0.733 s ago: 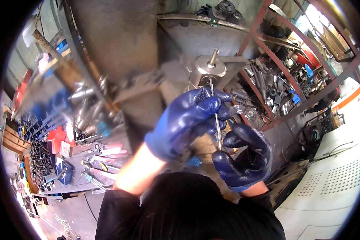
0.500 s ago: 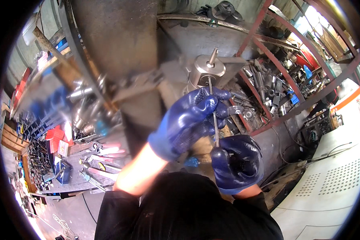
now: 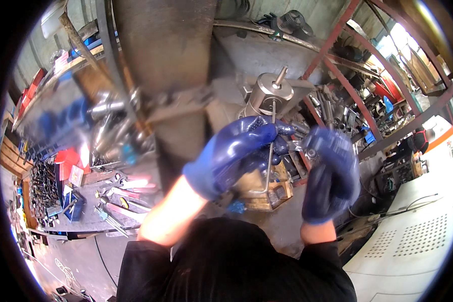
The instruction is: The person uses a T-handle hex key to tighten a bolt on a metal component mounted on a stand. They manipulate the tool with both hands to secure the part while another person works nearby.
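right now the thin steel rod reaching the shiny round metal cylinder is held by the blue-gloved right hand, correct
Not the right hand: in the head view, the blue-gloved left hand holds the thin steel rod reaching the metal cylinder.

Pink-handled tools (image 3: 131, 194) are lying on a bench (image 3: 91, 210) near a blue container (image 3: 74, 210) — while a red frame (image 3: 354, 96) and a white perforated cabinet (image 3: 412, 239) are standing at right.

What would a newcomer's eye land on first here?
Probably the left grip, gloved in glossy dark blue, mid-picture, closed around a thin, bent, grey metal rod. Just above, the rod's upper end appears to meet a shiny silver metal cylinder. At lower right, a large, white, perforated panel stands out.
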`<state>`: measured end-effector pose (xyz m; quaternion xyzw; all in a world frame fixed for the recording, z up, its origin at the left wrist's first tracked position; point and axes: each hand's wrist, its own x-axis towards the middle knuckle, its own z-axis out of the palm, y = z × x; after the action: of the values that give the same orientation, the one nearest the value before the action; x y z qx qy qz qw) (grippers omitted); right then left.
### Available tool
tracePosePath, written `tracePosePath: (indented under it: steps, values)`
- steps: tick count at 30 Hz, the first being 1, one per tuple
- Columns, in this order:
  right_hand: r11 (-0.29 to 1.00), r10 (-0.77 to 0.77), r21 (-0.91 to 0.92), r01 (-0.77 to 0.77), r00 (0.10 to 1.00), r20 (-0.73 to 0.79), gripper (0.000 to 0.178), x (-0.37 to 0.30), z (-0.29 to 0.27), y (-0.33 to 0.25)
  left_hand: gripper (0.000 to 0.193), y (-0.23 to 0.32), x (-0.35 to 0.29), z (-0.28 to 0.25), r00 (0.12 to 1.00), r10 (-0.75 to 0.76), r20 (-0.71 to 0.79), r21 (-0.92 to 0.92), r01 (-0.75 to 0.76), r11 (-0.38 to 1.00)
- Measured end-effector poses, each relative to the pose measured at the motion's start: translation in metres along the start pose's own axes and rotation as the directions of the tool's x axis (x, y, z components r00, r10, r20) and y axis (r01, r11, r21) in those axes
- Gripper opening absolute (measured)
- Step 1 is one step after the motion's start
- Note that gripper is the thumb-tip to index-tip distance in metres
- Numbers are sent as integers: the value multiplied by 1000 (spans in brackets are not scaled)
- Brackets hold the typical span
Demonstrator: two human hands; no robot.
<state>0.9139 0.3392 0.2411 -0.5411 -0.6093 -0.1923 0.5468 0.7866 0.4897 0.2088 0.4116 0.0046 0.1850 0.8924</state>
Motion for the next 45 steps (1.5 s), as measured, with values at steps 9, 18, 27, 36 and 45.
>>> tracePosePath:
  steps: [9,18,27,36,45]
  values:
    - [914,331,154,-376,908,256,22,75,47,72,35,-7,2,-3,996,4,-91,-50,-8,999]
    - [846,285,394,-359,929,236,23,88,53,78,34,-3,1,3,992,61,-112,59,-55,997]
    - [833,261,441,-334,940,218,24,88,55,84,36,2,0,6,993,38,-113,75,-30,997]
    - [813,293,437,-384,919,263,25,88,50,81,38,-2,-1,-1,982,62,-179,248,-16,969]
    - [798,499,460,-390,855,-141,23,-4,25,63,38,9,1,8,993,68,-95,109,-58,992]
